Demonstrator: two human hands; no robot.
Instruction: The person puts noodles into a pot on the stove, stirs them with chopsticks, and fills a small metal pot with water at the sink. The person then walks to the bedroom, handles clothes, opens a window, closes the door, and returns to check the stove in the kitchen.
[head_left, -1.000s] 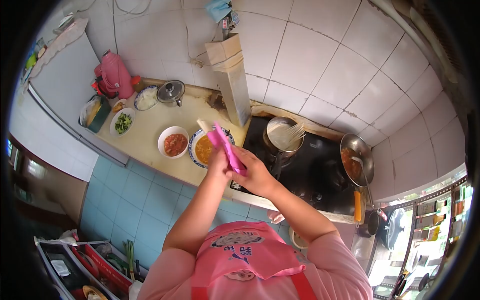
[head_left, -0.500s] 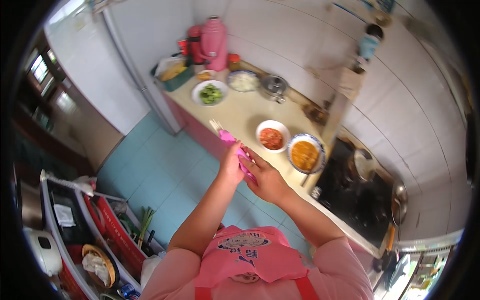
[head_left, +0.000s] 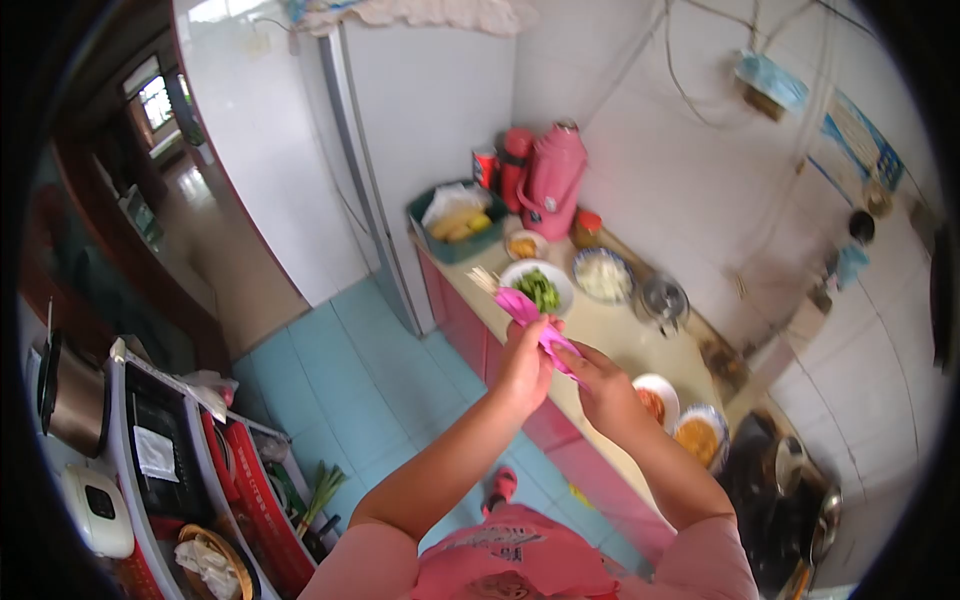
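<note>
A bright pink wrap (head_left: 519, 306) with a bundle of thin pale sticks (head_left: 484, 281) poking out of its far end is held in front of my body. My left hand (head_left: 528, 362) grips it around the middle, and my right hand (head_left: 596, 378) has its fingers closed on the near end. Just beyond the wrap, on the counter, is a white bowl of chopped greens (head_left: 540, 290). A bowl of red food (head_left: 650, 403) is partly hidden behind my right forearm, with a patterned bowl of yellow food (head_left: 697, 440) beside it.
On the counter (head_left: 640, 350) stand a plate of white pieces (head_left: 602, 275), a lidded pot (head_left: 662, 300), a pink thermos (head_left: 555, 180) and a green basket (head_left: 460, 245). The fridge (head_left: 430, 120) is behind. A stove (head_left: 765, 500) lies right, a shelf rack (head_left: 150, 400) left.
The view has swung left, away from the stove toward the fridge and doorway. Both hands have kept hold of the pink wrap, now beside the bowl of greens instead of over the patterned bowl.
</note>
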